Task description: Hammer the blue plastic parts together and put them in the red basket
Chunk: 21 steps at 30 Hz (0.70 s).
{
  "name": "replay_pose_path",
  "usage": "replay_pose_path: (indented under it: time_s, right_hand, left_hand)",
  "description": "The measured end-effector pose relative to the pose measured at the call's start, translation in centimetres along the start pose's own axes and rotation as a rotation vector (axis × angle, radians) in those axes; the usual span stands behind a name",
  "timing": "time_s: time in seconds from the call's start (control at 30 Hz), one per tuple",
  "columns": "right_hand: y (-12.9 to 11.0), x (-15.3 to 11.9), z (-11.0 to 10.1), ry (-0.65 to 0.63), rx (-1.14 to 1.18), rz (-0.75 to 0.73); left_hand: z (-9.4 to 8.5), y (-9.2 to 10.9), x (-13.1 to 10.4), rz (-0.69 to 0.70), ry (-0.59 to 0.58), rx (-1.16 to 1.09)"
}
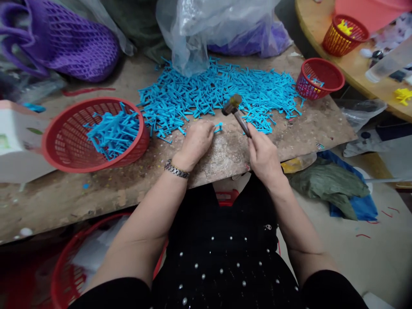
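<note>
My left hand (198,139), with a metal watch on its wrist, pinches a small blue plastic piece (218,127) against the worn tabletop. In my right hand (264,153) is a hammer (240,120), gripped by its handle; the dark head is raised just to the right of the blue piece, apart from it. Behind both hands spreads a wide heap of similar blue plastic pieces (222,88). A red basket (64,159) left of my left hand holds more of them.
A small red basket (325,89) stands at the table's right end. Clear plastic bags (193,47) lie behind the heap, and a purple net bag (83,47) sits at back left. A white box (19,146) is at far left. Another table (313,25) holds a basket of yellow pieces.
</note>
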State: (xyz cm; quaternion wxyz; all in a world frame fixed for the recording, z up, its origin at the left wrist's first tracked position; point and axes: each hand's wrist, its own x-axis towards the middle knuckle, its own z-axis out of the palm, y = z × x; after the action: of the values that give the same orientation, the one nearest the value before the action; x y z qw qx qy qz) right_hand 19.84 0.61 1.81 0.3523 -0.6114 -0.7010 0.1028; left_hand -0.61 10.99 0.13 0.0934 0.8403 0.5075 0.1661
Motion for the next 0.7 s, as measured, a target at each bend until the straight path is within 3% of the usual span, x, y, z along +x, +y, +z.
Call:
replay_pose_path:
  time_s: [0.13, 0.3, 0.43, 0.7]
  right_hand:
    - [-1.2, -0.1, -0.5, 0.050, -0.007, -0.032]
    - [-0.7, -0.1, 0.6, -0.156, -0.201, 0.068]
    - [-0.2, 0.0, 0.1, -0.151, -0.264, 0.091]
    - [0.4, -0.4, 0.5, -0.164, -0.419, 0.122]
  left_hand:
    - [0.1, 0.1, 0.0, 0.001, 0.007, -0.020]
    - [0.4, 0.0, 0.1, 0.003, 0.035, -0.028]
    - [0.4, -0.1, 0.2, -0.023, 0.010, -0.052]
    - [-0.4, -1.1, 0.3, -0.193, 0.206, -0.412]
